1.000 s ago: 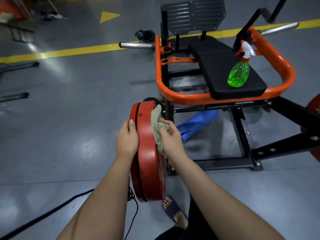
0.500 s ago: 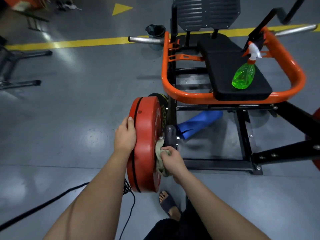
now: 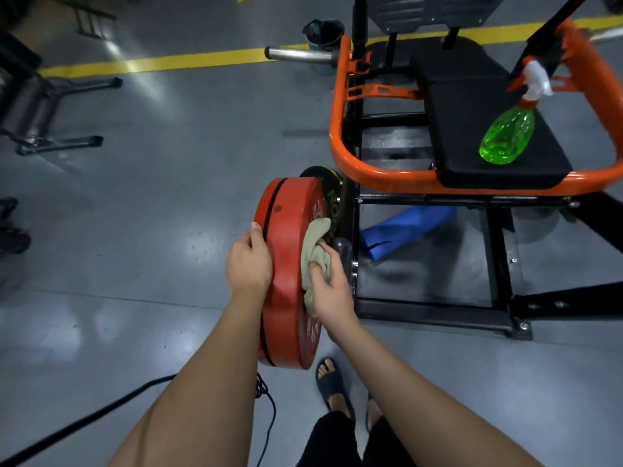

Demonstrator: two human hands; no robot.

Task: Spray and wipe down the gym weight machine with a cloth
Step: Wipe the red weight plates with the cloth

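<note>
A red weight plate (image 3: 286, 318) stands on edge on the machine's loading peg, with a smaller black plate (image 3: 323, 178) behind it. My left hand (image 3: 248, 261) rests flat against the plate's outer left side. My right hand (image 3: 328, 284) grips a pale green cloth (image 3: 313, 251) and presses it on the plate's right face. The machine has an orange tube frame (image 3: 340, 146) and a black seat pad (image 3: 472, 129). A green spray bottle (image 3: 507, 138) with a white and orange trigger lies on the seat.
A blue rolled mat (image 3: 404, 230) lies on the floor under the frame. A black cable (image 3: 87, 416) runs across the grey floor at the lower left. A dark bucket (image 3: 323, 32) stands by the yellow floor line (image 3: 168, 62). Other equipment legs (image 3: 57, 143) stand at left. My sandalled foot (image 3: 332, 382) is below the plate.
My right hand has carried the cloth back up the plate's face from its lower part to the middle. The left hand stays on the plate. The view has shifted closer.
</note>
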